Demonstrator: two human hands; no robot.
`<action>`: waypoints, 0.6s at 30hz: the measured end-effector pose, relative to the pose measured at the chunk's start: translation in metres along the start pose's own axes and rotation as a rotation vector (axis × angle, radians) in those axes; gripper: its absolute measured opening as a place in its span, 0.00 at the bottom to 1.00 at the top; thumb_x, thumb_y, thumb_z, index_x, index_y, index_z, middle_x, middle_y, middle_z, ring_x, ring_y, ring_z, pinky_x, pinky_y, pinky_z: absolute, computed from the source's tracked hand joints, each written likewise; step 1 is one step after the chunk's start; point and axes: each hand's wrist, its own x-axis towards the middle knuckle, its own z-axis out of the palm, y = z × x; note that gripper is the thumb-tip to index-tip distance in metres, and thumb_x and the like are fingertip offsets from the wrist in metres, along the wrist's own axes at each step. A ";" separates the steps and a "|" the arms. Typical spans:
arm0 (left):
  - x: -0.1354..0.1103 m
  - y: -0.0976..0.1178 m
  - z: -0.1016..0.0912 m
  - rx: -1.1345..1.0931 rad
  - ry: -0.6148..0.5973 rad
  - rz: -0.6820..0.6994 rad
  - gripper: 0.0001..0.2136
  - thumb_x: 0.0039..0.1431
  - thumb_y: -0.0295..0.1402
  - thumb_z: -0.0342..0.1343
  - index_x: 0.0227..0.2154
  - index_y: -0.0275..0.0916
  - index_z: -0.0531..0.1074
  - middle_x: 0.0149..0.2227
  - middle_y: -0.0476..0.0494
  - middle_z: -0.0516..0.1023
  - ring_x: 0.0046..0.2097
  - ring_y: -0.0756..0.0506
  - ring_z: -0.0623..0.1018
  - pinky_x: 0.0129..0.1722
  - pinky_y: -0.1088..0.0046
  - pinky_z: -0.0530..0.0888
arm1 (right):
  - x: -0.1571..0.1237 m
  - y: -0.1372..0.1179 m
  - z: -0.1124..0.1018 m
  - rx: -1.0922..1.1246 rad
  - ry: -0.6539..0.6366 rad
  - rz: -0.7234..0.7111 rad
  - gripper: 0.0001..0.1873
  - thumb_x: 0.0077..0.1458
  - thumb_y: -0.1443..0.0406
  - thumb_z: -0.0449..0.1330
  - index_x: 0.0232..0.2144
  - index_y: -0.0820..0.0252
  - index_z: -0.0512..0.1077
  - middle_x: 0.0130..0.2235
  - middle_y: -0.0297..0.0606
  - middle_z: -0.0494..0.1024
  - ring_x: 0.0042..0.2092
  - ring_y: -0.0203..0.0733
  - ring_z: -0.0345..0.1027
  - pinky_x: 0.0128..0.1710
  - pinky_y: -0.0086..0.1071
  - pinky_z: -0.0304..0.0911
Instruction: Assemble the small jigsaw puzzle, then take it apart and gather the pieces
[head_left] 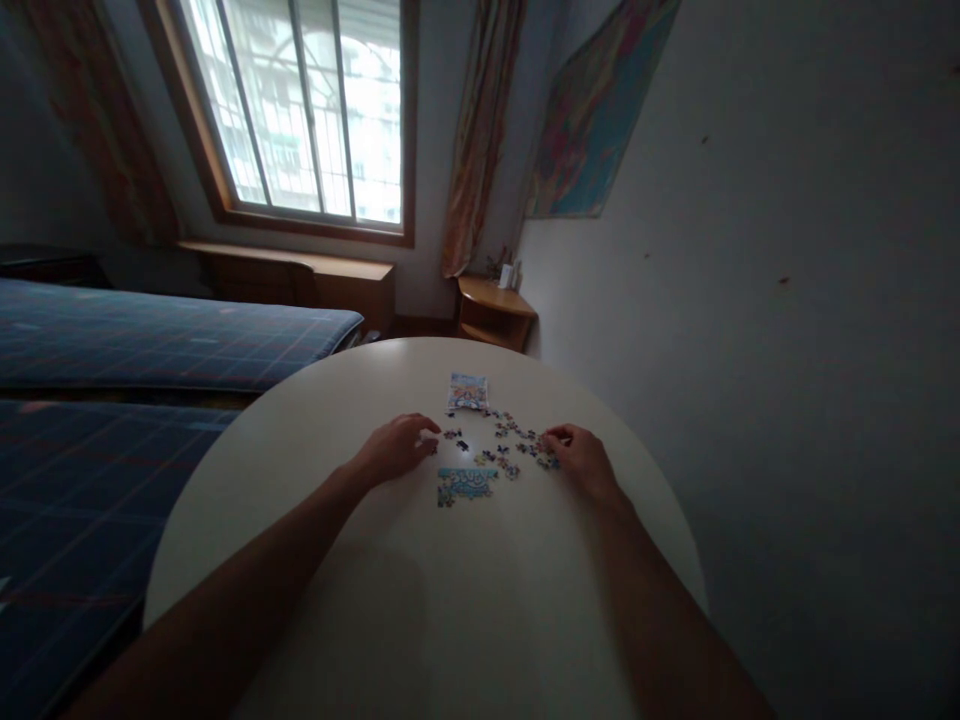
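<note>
A partly joined jigsaw puzzle (pixel 466 484), blue with lettering along its top, lies on the white round table (pixel 360 590). Several loose puzzle pieces (pixel 508 428) are scattered beyond it and to its right. My left hand (pixel 397 447) rests at the left of the pieces, thumb and fingers apart, with small pieces close to the fingertips. At the right edge of the scatter, my right hand (pixel 583 458) has thumb and forefinger pinched at a puzzle piece, mostly covered by the fingers. One dark piece (pixel 463 445) lies alone between the hands.
Behind the pieces lies a small printed packet (pixel 469 390). A bed with a blue plaid cover (pixel 165 335) stands left of the table, and a white wall (pixel 750 380) runs along the right. Past the far edge is a wooden corner shelf (pixel 491 295).
</note>
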 end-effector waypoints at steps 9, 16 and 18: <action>-0.001 -0.004 -0.006 0.128 0.098 -0.166 0.10 0.62 0.35 0.52 0.42 0.45 0.76 0.48 0.45 0.77 0.49 0.42 0.76 0.48 0.68 0.71 | 0.000 0.012 -0.006 -0.019 0.083 0.039 0.12 0.54 0.62 0.58 0.38 0.58 0.78 0.37 0.41 0.82 0.37 0.42 0.75 0.38 0.31 0.65; -0.002 -0.019 -0.009 0.251 0.086 -0.311 0.13 0.61 0.37 0.51 0.44 0.43 0.76 0.49 0.40 0.76 0.50 0.39 0.75 0.47 0.65 0.72 | 0.000 0.018 -0.007 -0.019 0.089 0.054 0.13 0.53 0.62 0.57 0.38 0.57 0.79 0.36 0.40 0.82 0.36 0.42 0.75 0.38 0.31 0.65; -0.002 -0.018 -0.009 0.256 0.088 -0.315 0.13 0.61 0.36 0.50 0.43 0.42 0.77 0.48 0.39 0.77 0.49 0.38 0.75 0.47 0.65 0.72 | -0.001 0.017 -0.008 -0.017 0.084 0.053 0.13 0.53 0.62 0.57 0.38 0.58 0.79 0.37 0.40 0.82 0.37 0.42 0.75 0.38 0.31 0.65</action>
